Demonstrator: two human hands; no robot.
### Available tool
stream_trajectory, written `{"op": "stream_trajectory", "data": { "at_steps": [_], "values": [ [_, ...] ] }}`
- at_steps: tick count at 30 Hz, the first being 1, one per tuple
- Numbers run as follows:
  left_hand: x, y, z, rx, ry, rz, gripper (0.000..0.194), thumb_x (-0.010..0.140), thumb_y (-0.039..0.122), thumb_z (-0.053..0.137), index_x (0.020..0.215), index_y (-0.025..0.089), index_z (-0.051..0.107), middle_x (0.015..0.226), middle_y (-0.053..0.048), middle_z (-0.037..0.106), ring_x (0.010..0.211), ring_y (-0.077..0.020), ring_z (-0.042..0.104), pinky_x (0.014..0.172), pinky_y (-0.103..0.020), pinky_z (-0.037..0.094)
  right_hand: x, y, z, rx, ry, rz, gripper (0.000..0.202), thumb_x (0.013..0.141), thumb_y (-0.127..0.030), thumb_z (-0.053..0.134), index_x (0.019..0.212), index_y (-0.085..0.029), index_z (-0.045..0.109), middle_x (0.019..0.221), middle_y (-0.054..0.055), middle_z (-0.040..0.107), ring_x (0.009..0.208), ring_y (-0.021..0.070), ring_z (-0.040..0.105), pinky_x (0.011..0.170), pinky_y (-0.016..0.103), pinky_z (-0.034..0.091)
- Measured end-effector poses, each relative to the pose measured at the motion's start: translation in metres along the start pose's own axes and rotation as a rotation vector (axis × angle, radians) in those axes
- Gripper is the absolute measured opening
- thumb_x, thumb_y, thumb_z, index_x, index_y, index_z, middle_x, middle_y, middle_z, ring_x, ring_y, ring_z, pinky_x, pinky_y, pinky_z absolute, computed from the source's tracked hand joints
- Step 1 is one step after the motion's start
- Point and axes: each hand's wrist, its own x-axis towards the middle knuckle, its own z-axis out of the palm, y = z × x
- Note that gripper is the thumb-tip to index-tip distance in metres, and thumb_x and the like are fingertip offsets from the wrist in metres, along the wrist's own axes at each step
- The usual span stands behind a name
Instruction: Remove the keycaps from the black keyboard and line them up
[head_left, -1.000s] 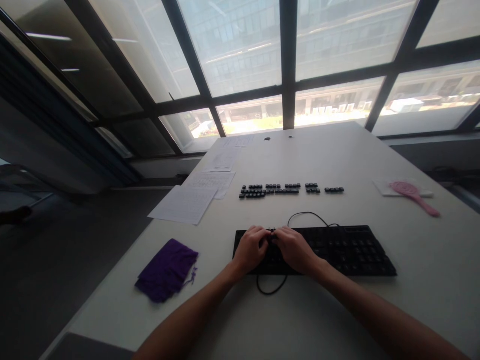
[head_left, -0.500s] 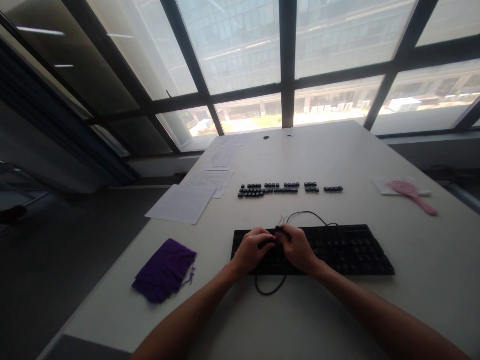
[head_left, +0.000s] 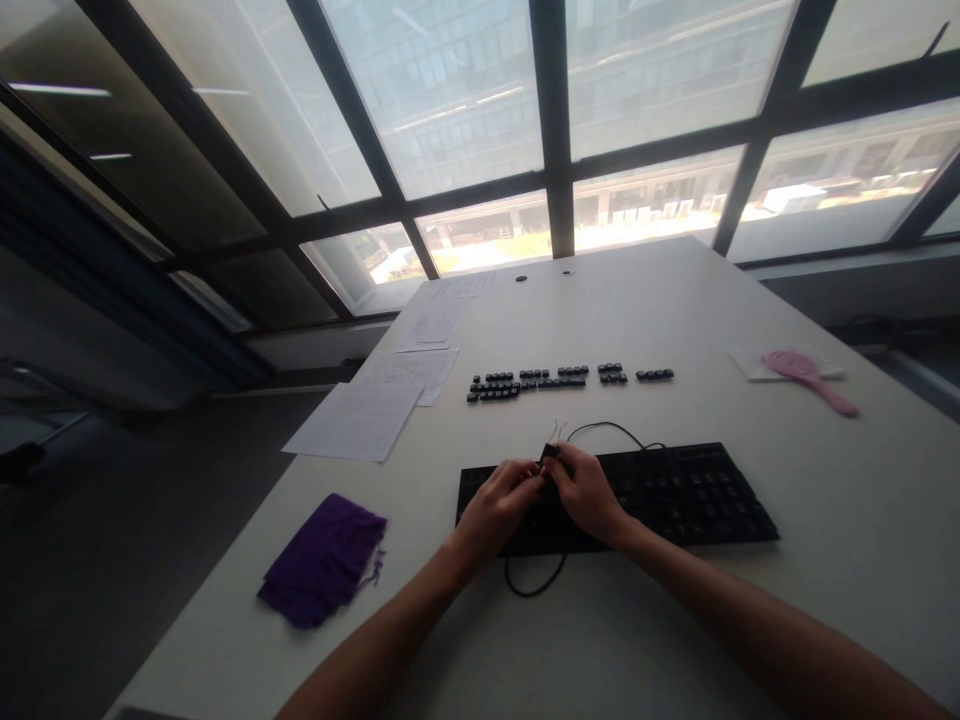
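Observation:
A black keyboard [head_left: 697,500] lies on the white table, its cable looping behind and in front. Over its left half my two hands meet. Between the fingertips is a small black keycap [head_left: 550,451], with thin wire prongs standing up just behind it. My right hand [head_left: 589,492] pinches the keycap. My left hand [head_left: 496,502] is closed right beside it, fingertips together at the wires' lower end; what they grip is too small to make out. Several loose black keycaps [head_left: 495,388] sit in rows behind the keyboard.
A purple cloth bag [head_left: 324,560] lies at the left on the white table [head_left: 600,640]. Printed sheets [head_left: 360,420] run along the left edge. At the right a pink hairbrush [head_left: 806,372] rests partly on a white packet. Large windows stand beyond the table.
The black keycap now shows more clearly, raised between the fingertips. Both hands stay over the keyboard. The whole view has shifted slightly.

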Motion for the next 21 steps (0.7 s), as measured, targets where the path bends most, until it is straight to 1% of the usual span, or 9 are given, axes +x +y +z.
{"op": "stream_trajectory", "data": {
  "at_steps": [2,4,7,10,13,15,17,19,21],
  "values": [
    [0.001,0.0,-0.001,-0.027,-0.01,0.002,0.02,0.097,0.019,0.052,0.108,0.021,0.068,0.105,-0.008,0.064,0.099,-0.0187,0.062,0.087,-0.033,0.055,0.001,-0.001,0.0,0.026,0.015,0.018,0.02,0.094,-0.031,0.051,0.078,-0.019,0.056,0.07,0.001,0.066,0.065,0.0165,0.06,0.064,0.027,0.043],
    [0.004,-0.003,-0.003,-0.089,0.025,-0.028,0.017,0.095,0.021,0.056,0.106,0.022,0.069,0.103,-0.007,0.065,0.096,-0.0174,0.063,0.086,-0.031,0.055,0.003,-0.001,0.0,0.03,0.045,0.024,0.021,0.094,-0.032,0.05,0.078,-0.019,0.056,0.071,0.002,0.067,0.067,0.0171,0.061,0.065,0.028,0.043],
    [0.021,-0.016,-0.009,-0.16,0.094,-0.145,0.016,0.091,0.026,0.064,0.105,0.023,0.071,0.101,-0.006,0.068,0.089,-0.0159,0.065,0.082,-0.029,0.056,0.005,-0.001,-0.001,0.04,0.092,0.034,0.021,0.095,-0.032,0.05,0.08,-0.019,0.058,0.073,0.002,0.067,0.068,0.0171,0.061,0.067,0.028,0.044],
    [0.046,-0.047,-0.012,-0.155,0.135,-0.237,0.016,0.089,0.029,0.066,0.101,0.021,0.072,0.094,-0.005,0.07,0.078,-0.0153,0.066,0.077,-0.03,0.057,0.006,-0.002,-0.002,0.069,0.094,0.045,0.023,0.095,-0.031,0.049,0.079,-0.019,0.059,0.072,0.002,0.067,0.066,0.0165,0.061,0.067,0.028,0.045],
    [0.07,-0.086,-0.003,-0.104,0.146,-0.274,0.018,0.084,0.025,0.068,0.101,0.018,0.07,0.084,-0.004,0.071,0.071,-0.0148,0.065,0.073,-0.03,0.056,0.006,-0.001,-0.002,0.068,0.085,0.05,0.024,0.095,-0.03,0.05,0.077,-0.019,0.06,0.071,0.002,0.067,0.066,0.0166,0.061,0.066,0.028,0.044],
    [0.082,-0.108,0.006,-0.066,0.102,-0.277,0.018,0.082,0.021,0.068,0.099,0.017,0.068,0.079,-0.002,0.07,0.067,-0.0138,0.064,0.069,-0.028,0.055,0.006,0.0,-0.002,0.055,0.083,0.052,0.024,0.095,-0.031,0.05,0.077,-0.019,0.061,0.071,0.002,0.068,0.066,0.0167,0.061,0.066,0.028,0.044],
    [0.091,-0.124,0.014,-0.026,0.024,-0.247,0.01,0.082,0.019,0.067,0.092,0.017,0.067,0.077,-0.001,0.069,0.066,-0.0138,0.063,0.068,-0.027,0.053,0.006,0.001,-0.001,0.051,0.077,0.052,0.024,0.096,-0.03,0.05,0.078,-0.019,0.061,0.072,0.002,0.069,0.066,0.0168,0.061,0.066,0.028,0.044],
    [0.097,-0.132,0.02,-0.001,-0.039,-0.208,0.005,0.083,0.018,0.066,0.088,0.017,0.068,0.079,-0.002,0.069,0.07,-0.0152,0.062,0.071,-0.029,0.052,0.006,0.001,-0.001,0.056,0.07,0.053,0.023,0.096,-0.03,0.05,0.078,-0.019,0.061,0.073,0.002,0.069,0.067,0.0168,0.062,0.066,0.028,0.044],
    [0.101,-0.135,0.024,0.028,-0.053,-0.17,0.005,0.085,0.019,0.067,0.089,0.018,0.069,0.085,-0.003,0.069,0.079,-0.0178,0.062,0.079,-0.033,0.052,0.007,0.002,-0.001,0.059,0.068,0.054,0.022,0.096,-0.029,0.05,0.079,-0.019,0.061,0.073,0.002,0.069,0.067,0.0168,0.062,0.066,0.028,0.044]
  ]
}}
